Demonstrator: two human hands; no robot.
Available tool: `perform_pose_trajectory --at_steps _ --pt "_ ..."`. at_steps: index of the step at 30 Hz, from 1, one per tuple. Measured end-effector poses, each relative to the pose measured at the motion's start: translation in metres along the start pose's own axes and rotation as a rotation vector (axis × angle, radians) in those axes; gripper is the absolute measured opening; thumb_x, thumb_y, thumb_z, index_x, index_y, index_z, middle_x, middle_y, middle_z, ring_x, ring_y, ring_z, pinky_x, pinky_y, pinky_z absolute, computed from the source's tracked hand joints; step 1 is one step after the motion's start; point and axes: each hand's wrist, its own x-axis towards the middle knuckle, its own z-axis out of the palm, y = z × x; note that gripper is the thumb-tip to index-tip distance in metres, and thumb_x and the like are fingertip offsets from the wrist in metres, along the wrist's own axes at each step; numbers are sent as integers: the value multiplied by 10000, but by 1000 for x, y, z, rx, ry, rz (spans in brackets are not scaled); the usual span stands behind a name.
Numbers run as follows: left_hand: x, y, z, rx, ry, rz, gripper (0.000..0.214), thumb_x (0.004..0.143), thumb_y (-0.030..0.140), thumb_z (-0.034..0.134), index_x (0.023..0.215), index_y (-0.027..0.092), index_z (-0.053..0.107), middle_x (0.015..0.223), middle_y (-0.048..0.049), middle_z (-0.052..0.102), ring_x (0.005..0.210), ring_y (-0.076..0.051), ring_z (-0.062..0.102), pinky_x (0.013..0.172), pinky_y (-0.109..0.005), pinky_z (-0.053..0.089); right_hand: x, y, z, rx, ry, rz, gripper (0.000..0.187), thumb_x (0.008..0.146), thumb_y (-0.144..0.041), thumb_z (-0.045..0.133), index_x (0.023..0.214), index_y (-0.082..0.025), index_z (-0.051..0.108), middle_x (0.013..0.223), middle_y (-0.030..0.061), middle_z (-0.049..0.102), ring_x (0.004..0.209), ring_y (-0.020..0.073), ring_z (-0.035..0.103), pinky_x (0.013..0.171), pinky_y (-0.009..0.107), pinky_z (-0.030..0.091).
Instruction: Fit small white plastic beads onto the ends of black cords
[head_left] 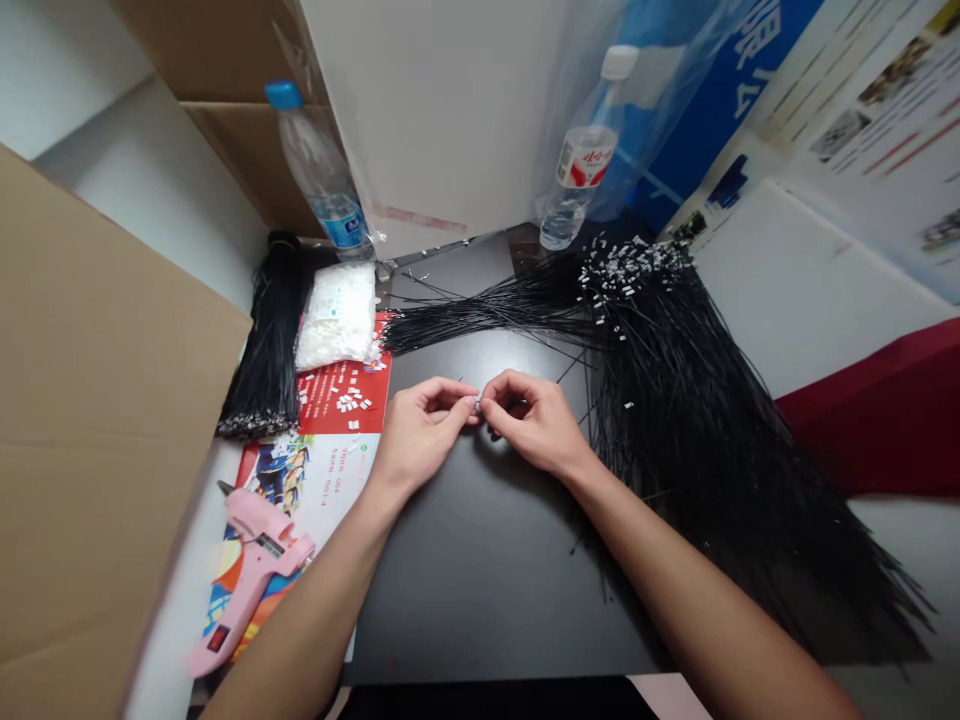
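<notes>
Over the dark tabletop (450, 580), my left hand (424, 430) and my right hand (536, 420) meet fingertip to fingertip. Both are closed in a pinch, with a tiny white connector (478, 401) showing between them. A thin black wire end shows above my left fingers, and another dark strand runs by my right hand; whether either is held I cannot tell. To the right lies a large heap of black wires (675, 400) with white connectors at their far ends. A smaller bundle of black wires (487, 310) lies crosswise beyond my hands.
At the left are a pink glue gun (259, 560), a bag of white connectors (337, 315), loose white pieces (351, 402) on a printed sheet (349, 490), and a tied black wire bundle (266, 340). Two bottles (322, 170) (585, 150) stand behind. A cardboard flap (97, 420) rises at left.
</notes>
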Motion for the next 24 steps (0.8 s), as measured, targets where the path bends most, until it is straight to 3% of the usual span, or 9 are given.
perform_pose_trajectory --at_steps 15,24 --pt "1 -3 6 25 57 -7 181 751 297 749 824 139 699 779 -51 752 709 -172 724 719 -288 595 -1 -4 1 -63 35 -27 98 795 -207 610 741 -146 664 664 -2 670 575 81 562 532 175 426" --pt "4 0 6 -7 70 -5 216 731 328 759 817 141 693 760 -49 739 689 -172 716 710 -291 590 0 -1 -3 -24 -12 40 118 815 -234 622 829 -143 697 736 24 714 595 97 618 555 191 475"
